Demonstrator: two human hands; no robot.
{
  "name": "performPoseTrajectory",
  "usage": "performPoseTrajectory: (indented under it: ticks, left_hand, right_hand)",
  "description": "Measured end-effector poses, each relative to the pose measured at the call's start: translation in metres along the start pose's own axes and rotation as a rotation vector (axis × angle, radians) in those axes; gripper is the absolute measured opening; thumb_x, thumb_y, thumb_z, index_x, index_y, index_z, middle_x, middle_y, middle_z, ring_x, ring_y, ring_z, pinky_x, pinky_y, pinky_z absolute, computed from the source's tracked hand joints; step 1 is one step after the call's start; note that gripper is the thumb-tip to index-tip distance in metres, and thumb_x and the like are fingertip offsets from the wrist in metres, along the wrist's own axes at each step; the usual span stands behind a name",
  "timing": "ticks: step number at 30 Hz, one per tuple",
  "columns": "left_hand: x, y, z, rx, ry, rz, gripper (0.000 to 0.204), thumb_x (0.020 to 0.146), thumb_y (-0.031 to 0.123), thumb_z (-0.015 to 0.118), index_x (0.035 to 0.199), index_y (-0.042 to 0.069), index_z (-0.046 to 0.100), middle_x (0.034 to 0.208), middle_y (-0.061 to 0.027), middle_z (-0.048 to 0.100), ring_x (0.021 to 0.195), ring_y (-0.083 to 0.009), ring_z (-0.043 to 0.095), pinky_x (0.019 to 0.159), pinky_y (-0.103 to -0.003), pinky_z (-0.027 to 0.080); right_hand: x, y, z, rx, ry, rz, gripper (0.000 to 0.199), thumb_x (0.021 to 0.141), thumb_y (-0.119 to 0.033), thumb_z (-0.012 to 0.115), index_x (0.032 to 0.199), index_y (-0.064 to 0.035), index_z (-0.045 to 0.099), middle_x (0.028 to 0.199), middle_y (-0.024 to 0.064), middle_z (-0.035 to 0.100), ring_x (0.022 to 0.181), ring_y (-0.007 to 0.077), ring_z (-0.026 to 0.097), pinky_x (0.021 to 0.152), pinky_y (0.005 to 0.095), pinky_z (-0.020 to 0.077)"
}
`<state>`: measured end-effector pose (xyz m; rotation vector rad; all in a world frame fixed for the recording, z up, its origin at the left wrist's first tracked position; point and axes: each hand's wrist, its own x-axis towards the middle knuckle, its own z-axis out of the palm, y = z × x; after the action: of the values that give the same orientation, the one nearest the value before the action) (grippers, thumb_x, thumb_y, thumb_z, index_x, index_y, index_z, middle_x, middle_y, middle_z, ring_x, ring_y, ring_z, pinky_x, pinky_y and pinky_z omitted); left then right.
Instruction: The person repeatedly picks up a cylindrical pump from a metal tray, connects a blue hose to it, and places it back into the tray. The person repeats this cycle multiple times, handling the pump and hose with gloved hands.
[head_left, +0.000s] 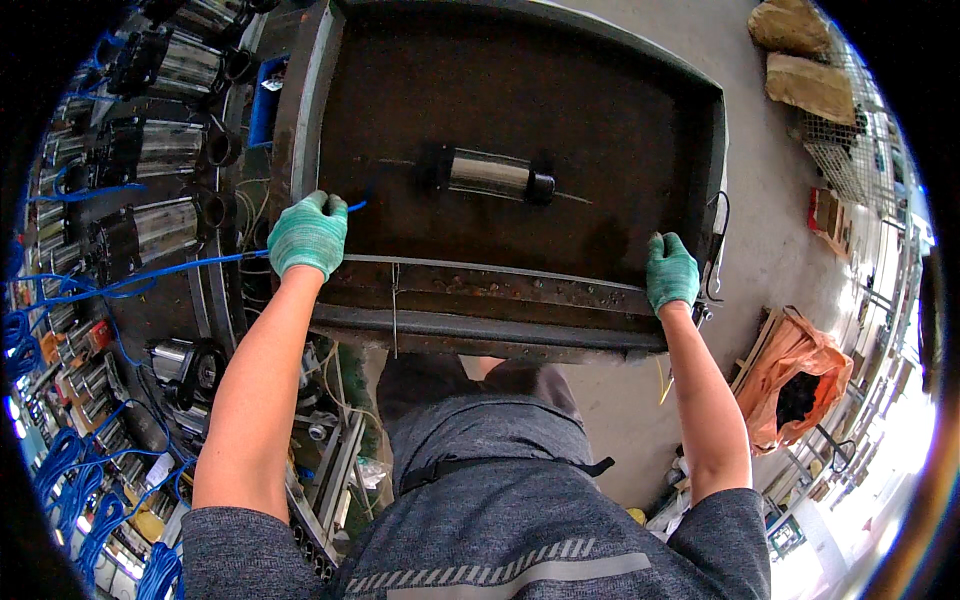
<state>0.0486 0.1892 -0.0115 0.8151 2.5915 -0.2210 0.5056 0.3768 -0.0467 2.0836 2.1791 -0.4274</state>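
Note:
A dark metal tank (pixel 480 268) stands before me, its inside dark brown, apparently holding liquid. Within it lies a silver cylindrical pump (pixel 490 173) with black ends, and a thin rod or line shows at each end. At the tank's near left corner, my left hand (pixel 308 238), in a green knitted glove, is closed around a blue cable (pixel 215 262). The cable comes in from the left, and a short piece sticks out past the fingers over the tank. My right hand (pixel 672 272), also gloved in green, grips the rim at the near right corner.
Several similar pumps (pixel 165 145) line the left side, with coils of blue cable (pixel 100 515) below them. A blue box (pixel 267 100) sits beside the tank's left wall. On the right are an orange sack (pixel 805 365), a wire basket (pixel 835 165) and a red box (pixel 828 215).

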Motion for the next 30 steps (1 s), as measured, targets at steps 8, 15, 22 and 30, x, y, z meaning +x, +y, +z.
performPoseTrajectory:
  ticks: [8,15,22,30]
  left_hand:
    - [-0.001,0.001,0.000,-0.005,0.013,0.004,0.039,0.100,0.047,0.052,0.108,0.018,0.075,0.106,-0.0188,0.074,0.102,-0.0420,0.069,0.088,-0.051,0.055]
    - [-0.001,0.001,0.004,-0.013,0.025,0.018,0.039,0.100,0.047,0.052,0.108,0.017,0.075,0.109,-0.0184,0.073,0.104,-0.0419,0.068,0.088,-0.052,0.055]
    - [0.000,-0.002,0.014,-0.014,0.126,0.070,0.037,0.099,0.045,0.054,0.109,0.016,0.074,0.108,-0.0182,0.074,0.103,-0.0420,0.068,0.088,-0.051,0.054]
    - [-0.005,-0.007,0.028,-0.144,0.353,0.190,0.022,0.093,0.027,0.064,0.110,0.014,0.071,0.102,-0.0188,0.073,0.093,-0.0409,0.069,0.081,-0.049,0.054]
  right_hand:
    - [0.001,0.004,0.004,0.013,0.007,-0.007,0.037,0.100,-0.048,0.053,0.104,-0.0139,0.068,0.099,0.0218,0.072,0.096,0.0481,0.066,0.079,0.0562,0.0522]
    - [-0.001,-0.004,-0.005,0.008,-0.039,0.036,0.039,0.101,-0.049,0.051,0.105,-0.0140,0.067,0.100,0.0223,0.072,0.098,0.0478,0.066,0.081,0.0569,0.0520]
    - [-0.003,-0.011,-0.016,0.011,-0.080,0.088,0.038,0.101,-0.048,0.048,0.107,-0.0150,0.067,0.102,0.0212,0.072,0.100,0.0461,0.067,0.084,0.0565,0.0532]
    - [-0.005,-0.010,-0.025,0.103,-0.082,0.083,0.035,0.102,-0.043,0.048,0.105,-0.0134,0.067,0.103,0.0176,0.073,0.098,0.0429,0.068,0.082,0.0549,0.0542]
